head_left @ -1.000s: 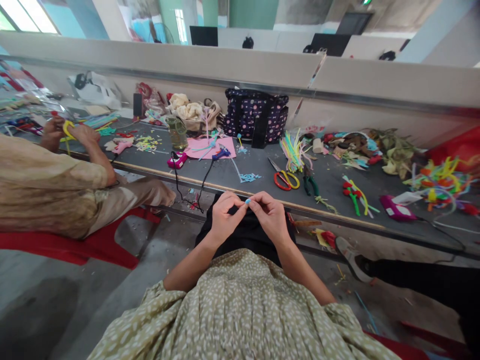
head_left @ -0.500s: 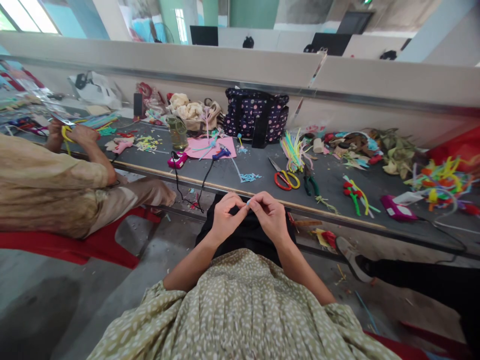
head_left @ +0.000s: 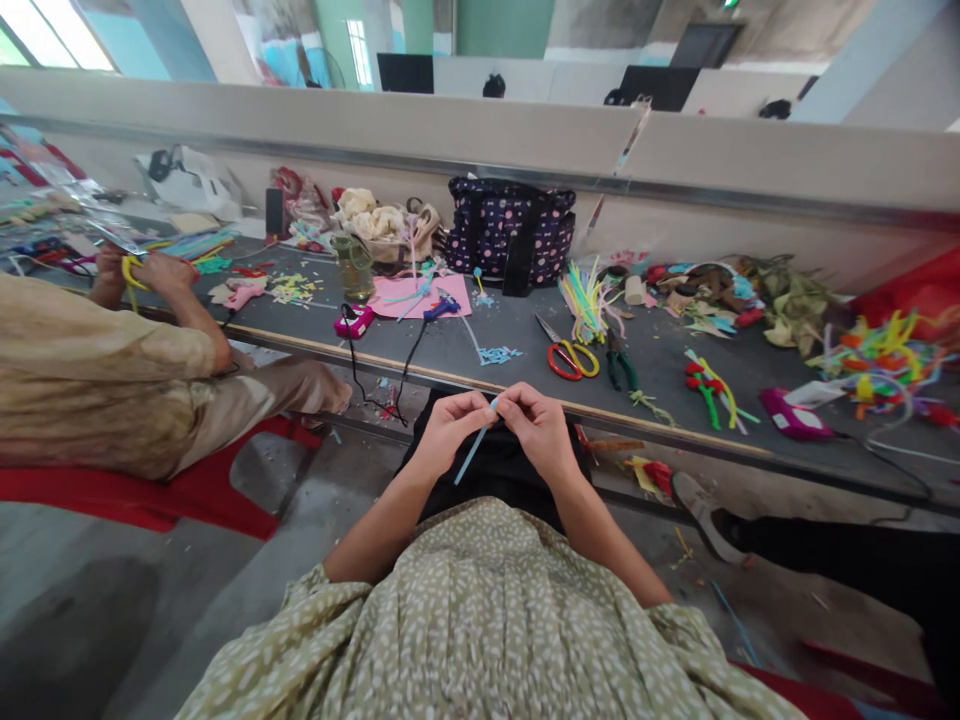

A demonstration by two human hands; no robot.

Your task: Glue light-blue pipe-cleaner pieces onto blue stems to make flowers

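Above my lap, a thin light-blue pipe cleaner (head_left: 472,458) is pinched at its upper end between both hands. My left hand (head_left: 454,425) is closed, thumb and index fingertips on the stem. Opposite it, my right hand (head_left: 534,428) also pinches that upper end, its fingertips almost meeting the left ones. The pipe cleaner's free end hangs down to the left toward my body. On the table just beyond lie small blue cut pieces (head_left: 500,355). To their right are scissors (head_left: 568,352) with red and yellow handles and dark green pliers (head_left: 621,368).
A blue glue gun (head_left: 442,306) rests on a pink sheet (head_left: 386,297). Pipe cleaners (head_left: 589,305) stand bundled near a dark dotted bag (head_left: 480,235). A bottle (head_left: 354,268) is at the left. A co-worker (head_left: 97,360) sits to the left; another person's shoe (head_left: 709,515) shows at right.
The pipe cleaner's length now shows hanging down to the left below my fingers; earlier only a small blue bit showed between them. My hands have barely moved.
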